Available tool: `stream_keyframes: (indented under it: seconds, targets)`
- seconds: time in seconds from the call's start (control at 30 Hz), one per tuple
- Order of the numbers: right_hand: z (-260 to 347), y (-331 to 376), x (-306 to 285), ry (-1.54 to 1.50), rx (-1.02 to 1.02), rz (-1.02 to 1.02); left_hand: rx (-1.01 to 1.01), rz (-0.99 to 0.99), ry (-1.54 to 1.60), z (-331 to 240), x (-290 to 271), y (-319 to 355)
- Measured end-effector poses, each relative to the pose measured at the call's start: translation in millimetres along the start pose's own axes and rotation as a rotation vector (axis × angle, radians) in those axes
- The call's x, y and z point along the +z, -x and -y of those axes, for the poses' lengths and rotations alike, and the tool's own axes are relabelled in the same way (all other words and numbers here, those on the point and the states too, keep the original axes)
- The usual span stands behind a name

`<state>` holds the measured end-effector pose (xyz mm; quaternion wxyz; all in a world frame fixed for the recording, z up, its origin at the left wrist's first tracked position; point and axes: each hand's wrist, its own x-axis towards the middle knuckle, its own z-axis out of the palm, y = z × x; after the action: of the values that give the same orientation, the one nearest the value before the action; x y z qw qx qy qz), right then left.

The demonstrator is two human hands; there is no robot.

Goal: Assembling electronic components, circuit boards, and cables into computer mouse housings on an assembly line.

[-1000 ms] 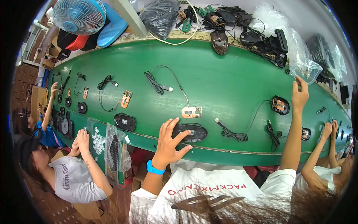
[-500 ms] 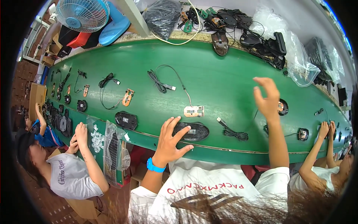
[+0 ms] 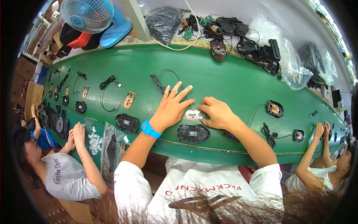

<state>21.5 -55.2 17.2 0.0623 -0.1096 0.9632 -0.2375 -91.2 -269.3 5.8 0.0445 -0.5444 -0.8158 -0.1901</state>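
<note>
A small tan mouse circuit board [image 3: 192,115] lies on the green work surface, its thin cable running up under my left hand [image 3: 172,108]. That hand is open, fingers spread over the cable, with the thumb close to the board's upper edge. My right hand [image 3: 219,114] pinches the board's right end between thumb and fingers. Just below the board sits a black mouse base shell [image 3: 193,133], untouched. The coiled black cable [image 3: 158,83] rests beyond my left fingers, and its plug is hidden. Another dark cable [image 3: 229,134] is partly covered by my right forearm.
To the right lies a mouse base with a board in it [image 3: 275,108]. Leftward stand another black shell [image 3: 127,123] and a cabled board [image 3: 129,100]. Co-workers sit on both sides. A blue fan [image 3: 86,15], bags and mouse parts [image 3: 227,26] line the back.
My right hand has come in from the right and taken hold of the board's end. My left hand has left the black shell and moved up beside the board.
</note>
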Motion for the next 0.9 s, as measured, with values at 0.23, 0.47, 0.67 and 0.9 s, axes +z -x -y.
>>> stream_keyframes:
  seconds: [0.23, 0.47, 0.67, 0.9]
  targets:
    - [-6.3, 5.8, -4.2, -0.071, -0.091, -0.033, 0.050, 0.060, 0.103, 6.1, -7.1, 9.9]
    - [-8.1, -11.8, -16.9, -0.226, -0.329, -0.123, 0.003, 0.063, 0.291, -2.8, -14.5, 21.7]
    - [15.2, -13.7, -0.1, -0.569, 0.028, -0.484, -0.343, -0.246, 0.631, -24.5, -9.6, 22.5]
    - [35.3, -8.6, 7.4, -0.638, 0.188, -0.369, -0.253, -0.435, 0.421, -40.0, -0.1, 32.8]
